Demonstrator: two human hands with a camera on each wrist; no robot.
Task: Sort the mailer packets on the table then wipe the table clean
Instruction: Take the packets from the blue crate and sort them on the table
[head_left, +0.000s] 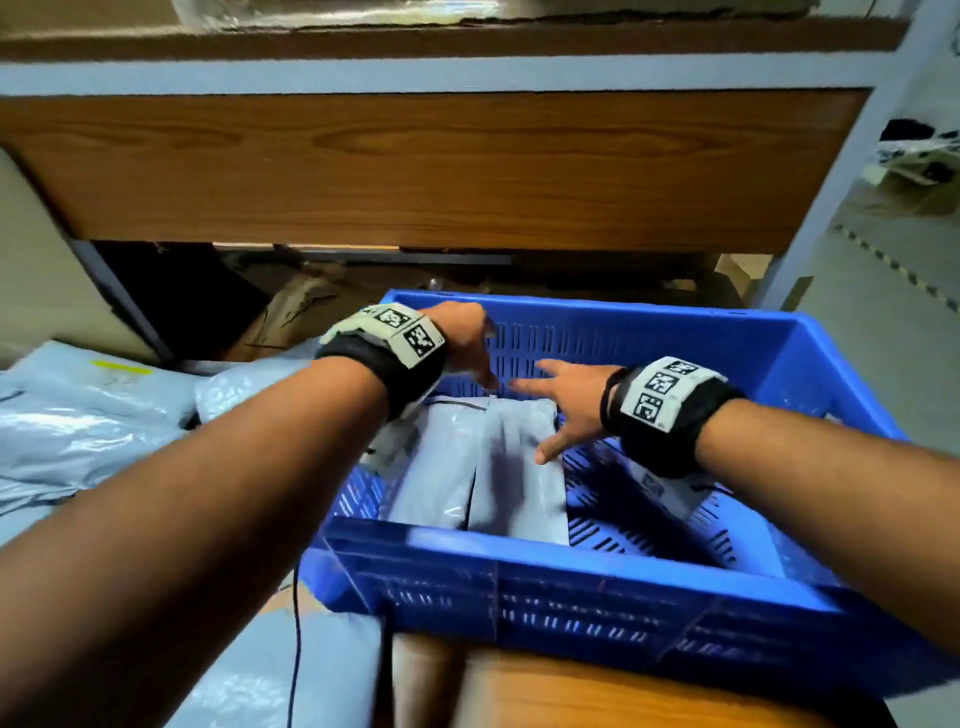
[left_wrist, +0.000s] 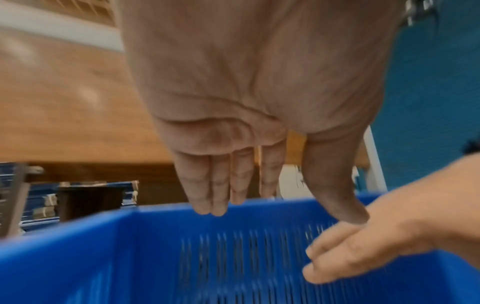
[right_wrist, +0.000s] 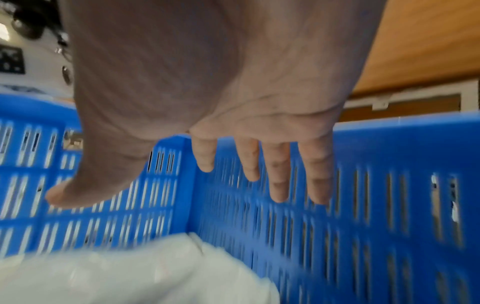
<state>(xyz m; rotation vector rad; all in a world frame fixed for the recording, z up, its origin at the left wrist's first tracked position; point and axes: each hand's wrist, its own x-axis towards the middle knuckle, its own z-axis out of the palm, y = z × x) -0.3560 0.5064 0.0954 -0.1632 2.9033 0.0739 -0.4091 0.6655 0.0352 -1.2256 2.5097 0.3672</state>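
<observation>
At far left, a heap of pale grey-blue mailer packets (head_left: 78, 415) on the counter (head_left: 597, 691), one with a yellow strip on its label. Further right, the left hand (head_left: 467, 340) over the near-left part of a blue slotted crate (head_left: 571, 582), fingers straight and close together, pointing down toward the crate's far wall — holding nothing, as the left wrist view confirms (left_wrist: 233, 133). Below and between both hands, 2 grey mailer packets in the crate (head_left: 483, 467) lying side by side on its floor, blurred. Right of those, the right hand (head_left: 566, 400) spread wide, fingers splayed and thumb apart, hovering just above the packets, gripping nothing; seen from the right wrist (right_wrist: 221, 102) with a whitish packet beneath. At far right, another packet (head_left: 670, 491) with dark print against the crate's right side, partly hidden under the wrist.
</observation>
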